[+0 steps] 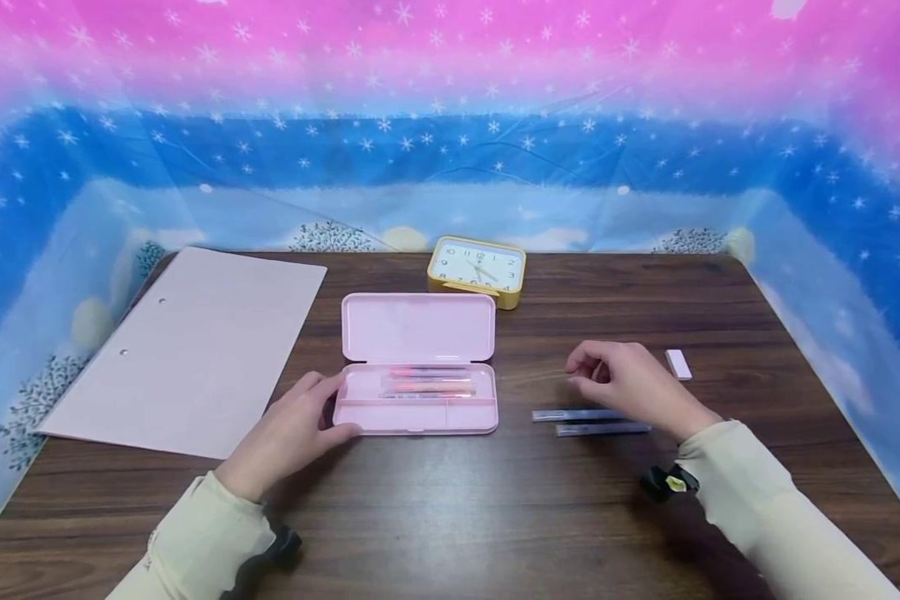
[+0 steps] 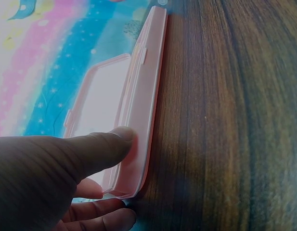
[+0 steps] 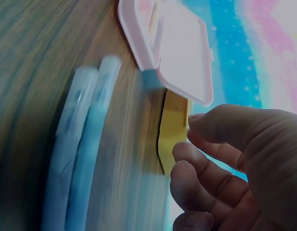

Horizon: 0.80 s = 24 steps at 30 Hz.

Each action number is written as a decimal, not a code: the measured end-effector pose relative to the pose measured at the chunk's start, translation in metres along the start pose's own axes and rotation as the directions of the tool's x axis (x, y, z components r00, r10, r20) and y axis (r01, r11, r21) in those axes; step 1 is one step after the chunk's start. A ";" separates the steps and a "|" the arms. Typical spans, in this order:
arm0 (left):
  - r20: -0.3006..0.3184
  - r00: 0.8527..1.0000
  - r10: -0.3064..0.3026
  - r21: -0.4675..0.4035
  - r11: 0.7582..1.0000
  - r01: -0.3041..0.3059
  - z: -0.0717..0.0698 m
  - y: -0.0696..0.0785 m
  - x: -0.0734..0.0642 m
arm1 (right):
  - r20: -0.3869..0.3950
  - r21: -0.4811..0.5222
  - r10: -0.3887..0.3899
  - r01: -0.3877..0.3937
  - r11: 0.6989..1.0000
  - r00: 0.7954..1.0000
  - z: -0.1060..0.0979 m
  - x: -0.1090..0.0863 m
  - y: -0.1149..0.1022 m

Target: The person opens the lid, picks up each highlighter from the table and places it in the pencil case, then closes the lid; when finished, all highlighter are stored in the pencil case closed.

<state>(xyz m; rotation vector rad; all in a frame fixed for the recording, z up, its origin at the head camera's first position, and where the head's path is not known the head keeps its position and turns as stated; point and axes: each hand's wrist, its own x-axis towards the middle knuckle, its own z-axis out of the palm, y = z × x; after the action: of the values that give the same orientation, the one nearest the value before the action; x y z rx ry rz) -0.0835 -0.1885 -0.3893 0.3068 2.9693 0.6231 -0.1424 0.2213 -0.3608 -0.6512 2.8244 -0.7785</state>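
A pink pencil case (image 1: 418,418) lies with its lid (image 1: 418,327) raised, and several orange-and-clear pens (image 1: 429,385) are in its longer compartment. My left hand (image 1: 288,433) holds the case by its left end; in the left wrist view the thumb (image 2: 102,149) presses the front wall and the other fingers bend round the end. Over the table to the right, my right hand (image 1: 630,383) hovers with loosely bent fingers and nothing between them. Just below it lie two grey-blue pens (image 1: 600,430) with clear ends, side by side.
A yellow alarm clock (image 1: 476,271) stands right behind the case lid. On the left lies a large pale pink folder or board (image 1: 202,350) with two small holes. A white eraser-like block (image 1: 678,365) is beyond the right hand. Snowflake-patterned cloth (image 1: 435,150) encloses the table.
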 end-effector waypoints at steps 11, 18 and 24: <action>-0.006 1.000 0.010 -0.004 1.000 -0.010 0.000 0.000 0.001 | 0.044 -0.050 0.073 -0.071 0.996 0.996 -0.008 -0.024 0.029; -0.019 0.999 0.027 -0.002 1.000 -0.027 0.000 0.000 0.001 | 0.053 -0.070 0.106 -0.102 0.992 0.993 -0.011 -0.039 0.048; -0.021 0.999 0.031 -0.002 1.000 -0.031 0.000 0.000 0.000 | 0.035 -0.076 0.109 -0.106 0.992 0.993 -0.010 -0.044 0.058</action>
<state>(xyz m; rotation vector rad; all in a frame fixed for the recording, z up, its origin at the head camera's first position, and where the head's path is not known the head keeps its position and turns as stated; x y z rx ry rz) -0.0838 -0.1880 -0.3896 0.3489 2.9889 0.6361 -0.1269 0.2903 -0.3810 -0.5138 2.8367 -0.6390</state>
